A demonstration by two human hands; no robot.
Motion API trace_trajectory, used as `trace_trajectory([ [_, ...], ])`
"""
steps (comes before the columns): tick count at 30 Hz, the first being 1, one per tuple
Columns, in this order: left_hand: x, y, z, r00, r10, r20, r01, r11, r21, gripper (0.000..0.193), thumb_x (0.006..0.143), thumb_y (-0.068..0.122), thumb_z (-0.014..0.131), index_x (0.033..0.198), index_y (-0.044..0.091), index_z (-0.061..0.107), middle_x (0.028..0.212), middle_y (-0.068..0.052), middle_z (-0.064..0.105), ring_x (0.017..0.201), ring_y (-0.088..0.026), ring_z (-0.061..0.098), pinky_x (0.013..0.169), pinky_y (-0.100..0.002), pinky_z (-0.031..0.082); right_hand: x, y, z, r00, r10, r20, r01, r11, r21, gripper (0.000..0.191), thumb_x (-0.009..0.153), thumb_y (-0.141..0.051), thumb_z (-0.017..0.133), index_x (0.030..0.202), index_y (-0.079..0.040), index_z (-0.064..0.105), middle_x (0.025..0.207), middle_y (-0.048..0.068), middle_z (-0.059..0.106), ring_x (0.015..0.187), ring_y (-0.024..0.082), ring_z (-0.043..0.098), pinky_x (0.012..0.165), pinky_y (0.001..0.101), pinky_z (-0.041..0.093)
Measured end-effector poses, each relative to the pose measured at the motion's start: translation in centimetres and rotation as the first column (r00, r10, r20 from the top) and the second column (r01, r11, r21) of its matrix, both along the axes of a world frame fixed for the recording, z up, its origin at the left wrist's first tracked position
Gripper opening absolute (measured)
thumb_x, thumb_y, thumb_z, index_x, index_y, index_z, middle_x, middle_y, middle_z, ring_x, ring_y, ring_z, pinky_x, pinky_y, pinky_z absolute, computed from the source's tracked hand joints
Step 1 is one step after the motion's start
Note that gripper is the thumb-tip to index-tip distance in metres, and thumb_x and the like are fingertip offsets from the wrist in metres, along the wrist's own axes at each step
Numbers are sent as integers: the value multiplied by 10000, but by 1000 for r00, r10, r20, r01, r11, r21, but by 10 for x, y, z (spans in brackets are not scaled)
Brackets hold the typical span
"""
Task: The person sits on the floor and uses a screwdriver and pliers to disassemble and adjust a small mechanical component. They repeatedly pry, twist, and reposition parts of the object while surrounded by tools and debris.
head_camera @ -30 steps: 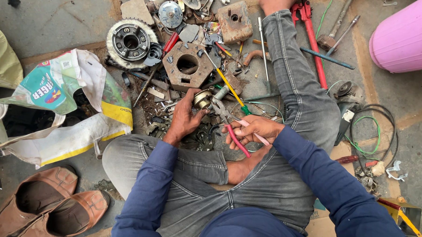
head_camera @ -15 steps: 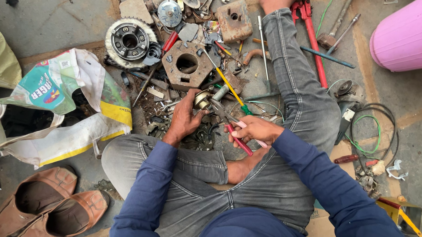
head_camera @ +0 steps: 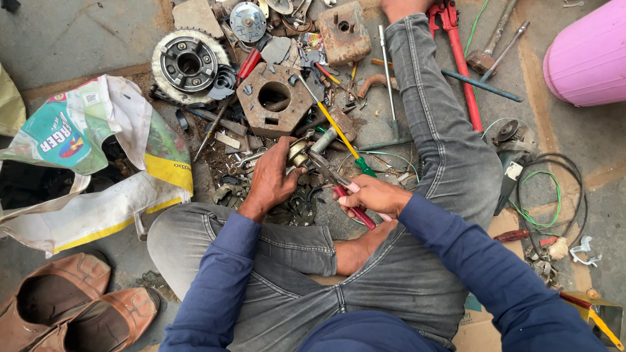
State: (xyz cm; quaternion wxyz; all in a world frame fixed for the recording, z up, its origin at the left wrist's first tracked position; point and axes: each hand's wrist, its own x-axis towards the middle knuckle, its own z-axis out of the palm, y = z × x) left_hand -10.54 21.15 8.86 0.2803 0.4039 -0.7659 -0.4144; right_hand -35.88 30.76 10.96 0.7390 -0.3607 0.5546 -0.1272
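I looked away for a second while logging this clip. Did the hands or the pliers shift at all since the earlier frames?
Hardly anything changed. The right hand has kept its grip on the red-handled pliers, only shifting slightly. The left hand stays on the small round metal part, jaws still at it. Nothing was picked up or let go; the scattered tools, shoes and bag lie as before.

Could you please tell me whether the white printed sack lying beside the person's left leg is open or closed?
Open: the white printed sack gapes, showing its dark inside.
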Motion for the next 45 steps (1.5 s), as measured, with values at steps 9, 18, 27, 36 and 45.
trace_trajectory([
  [9, -8, 4, -19, 980, -13, 199, 16, 1000, -10, 483, 813, 136, 782, 1185, 44, 488, 865, -171, 656, 736, -357, 639, 648, -499, 486, 20, 10, 15, 468, 112, -876, -623, 745, -238, 365, 875, -236, 669, 1113, 24, 573, 927, 241, 698, 854, 408, 703, 746, 503, 549],
  [18, -3, -1, -23, 990, 58, -128, -46, 994, 95, 413, 838, 112, 761, 1187, 86, 542, 971, -92, 742, 856, -231, 737, 731, -388, 598, 13, -6, 31, 933, 87, -349, -160, 970, -184, 236, 911, -138, 653, 1067, 36, 623, 950, 166, 742, 838, 277, 739, 767, 405, 575],
  [27, -1, -3, -1, 983, 54, -174, -37, 995, 96, 521, 796, 158, 839, 1220, 104, 541, 977, -107, 741, 909, -286, 739, 789, -423, 552, -2, -8, 46, 999, 19, -43, -17, 999, 36, 217, 967, -97, 591, 1138, 26, 641, 1059, 101, 741, 923, 186, 744, 837, 336, 563],
  [36, 0, -2, 6, 993, 43, -109, -39, 998, 42, 516, 785, 119, 830, 1214, 103, 542, 1018, -136, 713, 934, -334, 708, 794, -444, 543, -3, -10, 35, 995, 42, -94, -37, 998, 51, 188, 958, -89, 600, 1117, 6, 636, 1000, 76, 733, 854, 168, 722, 728, 295, 526],
  [45, -4, 0, -6, 989, 9, 145, -13, 1000, 28, 480, 824, 133, 793, 1212, 63, 520, 966, -156, 697, 849, -350, 680, 730, -477, 522, 26, 4, 33, 564, 51, -824, -511, 805, -300, 264, 886, -127, 654, 1114, 2, 622, 931, 174, 694, 725, 293, 712, 627, 419, 577],
])
